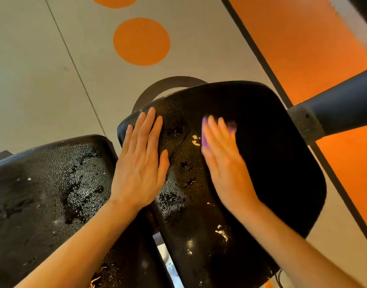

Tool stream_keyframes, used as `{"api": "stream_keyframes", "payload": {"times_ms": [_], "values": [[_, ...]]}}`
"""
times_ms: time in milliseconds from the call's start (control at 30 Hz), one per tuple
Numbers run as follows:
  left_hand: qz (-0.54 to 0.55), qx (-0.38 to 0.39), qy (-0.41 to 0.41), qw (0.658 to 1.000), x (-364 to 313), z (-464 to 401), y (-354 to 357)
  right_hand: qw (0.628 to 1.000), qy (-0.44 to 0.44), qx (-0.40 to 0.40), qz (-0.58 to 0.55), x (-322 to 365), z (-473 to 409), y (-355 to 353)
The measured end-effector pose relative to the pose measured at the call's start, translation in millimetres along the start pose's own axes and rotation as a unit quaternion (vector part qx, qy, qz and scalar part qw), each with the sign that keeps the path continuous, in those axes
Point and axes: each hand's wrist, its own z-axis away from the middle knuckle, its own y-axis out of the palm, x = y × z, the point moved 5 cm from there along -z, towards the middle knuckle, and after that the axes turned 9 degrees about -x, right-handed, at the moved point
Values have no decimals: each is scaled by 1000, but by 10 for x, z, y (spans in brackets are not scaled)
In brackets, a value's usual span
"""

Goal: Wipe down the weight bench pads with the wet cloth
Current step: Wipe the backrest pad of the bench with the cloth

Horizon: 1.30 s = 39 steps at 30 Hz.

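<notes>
Wiping the right-hand bench pad (261, 152) with a purple cloth (205, 132). Pressing the cloth flat under the right hand (222, 161), fingers straight and blurry, not clenching it, only a purple edge peeking out at 12 o'clock from the palm. Resting the left hand (141, 163) flat on the same pad, holding nothing, fingers pointing to about 12 o'clock, just beside the wet, shiny patch in the middle. Sitting at 8 o'clock from both hands: the second pad (47, 183), all spotty with water drops. Running the long way from 6 o'clock up to 12 o'clock, this right-hand pad, with its dull, dry-looking side lying at 3 o'clock from the cloth. Probably needing a push that way next, the right hand being the nearer one. Maybe slipping on the wet part.
</notes>
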Motion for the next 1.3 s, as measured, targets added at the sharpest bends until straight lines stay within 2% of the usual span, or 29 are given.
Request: {"api": "stream_keyframes", "payload": {"times_ms": [67, 100, 200, 267, 367, 467, 533, 600, 667, 733, 867, 933, 1033, 1100, 1233, 1300], "values": [[-3, 3, -3, 1000, 0, 4, -3, 999, -26, 30, 1, 2, 391, -48], [-5, 3, -3, 1000, 3, -3, -8, 1000, -22, 20, -11, -24, 278, -33], [-4, 20, 6, 1000, 13, -10, -44, 996, 78, -45, -22, 20, -599, 111], [-7, 28, 14, 999, 67, 36, -113, 992, 105, -58, -38, 71, -922, 164], [-22, 41, 15, 999, 241, 219, -284, 996, 55, -16, -66, 109, -324, 127], [-34, 56, -7, 998, 464, 442, -424, 999, 14, 20, -34, 108, 372, -3], [-48, 66, 0, 997, 537, 524, -441, 999, 27, -20, -37, 158, 35, 67], [-72, 77, 24, 994, 539, 558, -409, 994, 89, -51, -34, 250, -529, 212], [-93, 78, 34, 992, 538, 565, -376, 993, 94, -63, -32, 315, -767, 299], [-98, 78, 35, 991, 538, 583, -362, 997, 45, -52, -24, 299, -437, 263], [-90, 74, 34, 993, 545, 593, -370, 997, -14, 9, 75, 230, 601, 78], [-88, 73, 36, 993, 543, 590, -375, 999, -3, 1, 46, 235, 259, 123], [-87, 73, 39, 993, 532, 592, -362, 997, 62, -50, 0, 295, -641, 227], [-82, 71, 37, 993, 538, 595, -354, 994, 78, -72, -2, 309, -664, 271], [-85, 73, 36, 993, 552, 599, -353, 997, -28, -1, 71, 478, 602, 160], [-85, 73, 34, 993, 560, 600, -358, 996, -58, 13, 63, 393, 514, 176]]}}
